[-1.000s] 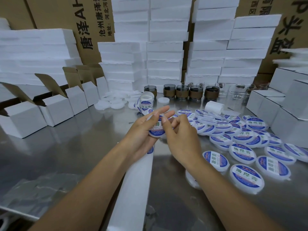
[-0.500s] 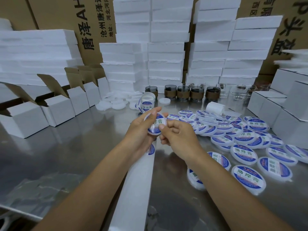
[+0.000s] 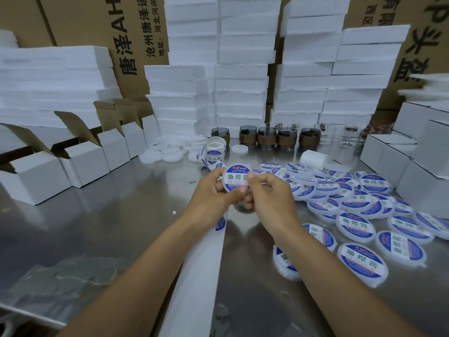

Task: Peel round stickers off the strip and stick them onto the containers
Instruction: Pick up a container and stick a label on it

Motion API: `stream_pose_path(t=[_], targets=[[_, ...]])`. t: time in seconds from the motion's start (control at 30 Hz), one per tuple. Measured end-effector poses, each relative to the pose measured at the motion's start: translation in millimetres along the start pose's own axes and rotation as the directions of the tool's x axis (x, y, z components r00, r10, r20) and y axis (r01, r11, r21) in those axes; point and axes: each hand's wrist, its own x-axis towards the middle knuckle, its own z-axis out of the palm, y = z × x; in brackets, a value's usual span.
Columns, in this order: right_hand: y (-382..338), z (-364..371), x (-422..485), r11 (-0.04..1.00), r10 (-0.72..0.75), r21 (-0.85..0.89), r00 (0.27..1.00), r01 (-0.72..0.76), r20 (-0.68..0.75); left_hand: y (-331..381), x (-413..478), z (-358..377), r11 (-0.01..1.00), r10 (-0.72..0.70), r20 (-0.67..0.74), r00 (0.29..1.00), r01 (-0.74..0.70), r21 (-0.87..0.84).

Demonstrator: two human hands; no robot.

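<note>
The round white plastic container (image 3: 233, 188) is up just above the middle of the view, with a blue-and-white round sticker (image 3: 237, 177) covering its face. Half a second back it sat tilted. Now it's turned face-on to the camera and a touch higher, so the label reads upright.

The left hand (image 3: 212, 193) grips its 9 o'clock edge with curled fingers. The right hand (image 3: 269, 194) pinches the 4 o'clock edge between thumb and forefinger, so it's the same two hands on it as before.

The long white backing strip (image 3: 201, 276) runs from under the left wrist toward 6 o'clock, with another sticker on it right by the wrist.

- At 3 to 4 o'clock of the hands there's the heap of labelled white containers (image 3: 352, 198).
- At 12 o'clock is the roll of stickers (image 3: 213, 154).
- At 1 o'clock is a row of dark glass jars with brown bands (image 3: 267, 138).
- At 9 to 10 o'clock there are open white cardboard boxes (image 3: 85, 161).

All of it's on a shiny steel table (image 3: 121, 227).
</note>
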Motion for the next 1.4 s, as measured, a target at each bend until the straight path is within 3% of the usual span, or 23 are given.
stream_pose_path(t=[0.27,0.43,0.53,0.67,0.8,0.93,1.07,1.17,1.4], targets=[[2,-3,3,0.992,-0.103,-0.085,0.989,0.094,-0.108,0,1,0,0.999,-0.026,-0.050,0.998,0.027,0.020],[0,-3,-1,0.966,-0.230,-0.133,0.973,0.223,-0.037,2,1,-1,0.999,-0.047,-0.129,0.991,0.049,0.019],[-1,-6,3,0.969,-0.218,-0.127,0.974,0.210,-0.053,2,2,-1,0.999,-0.042,-0.170,0.985,0.046,0.023],[-3,-28,15,0.980,-0.174,-0.132,0.963,0.149,-0.203,2,7,-7,0.989,0.069,-0.347,0.935,-0.018,0.150],[-2,-52,23,0.987,-0.134,-0.130,0.933,0.096,-0.334,-3,7,-11,0.889,0.268,-0.406,0.874,-0.061,0.454],[0,-74,31,0.966,-0.096,-0.260,0.934,0.003,-0.345,-10,7,-14,0.859,0.195,-0.424,0.884,0.055,0.509],[2,-98,34,0.815,-0.135,-0.561,0.892,-0.148,-0.432,-12,13,-19,0.876,0.087,-0.471,0.878,0.158,0.456],[-1,-109,36,0.786,-0.125,-0.580,0.864,-0.214,-0.488,-15,16,-20,0.912,0.006,-0.481,0.877,0.193,0.363],[-1,-101,25,0.698,-0.246,-0.714,0.919,-0.052,-0.307,-25,20,-16,0.928,0.026,-0.496,0.868,0.163,0.335]])
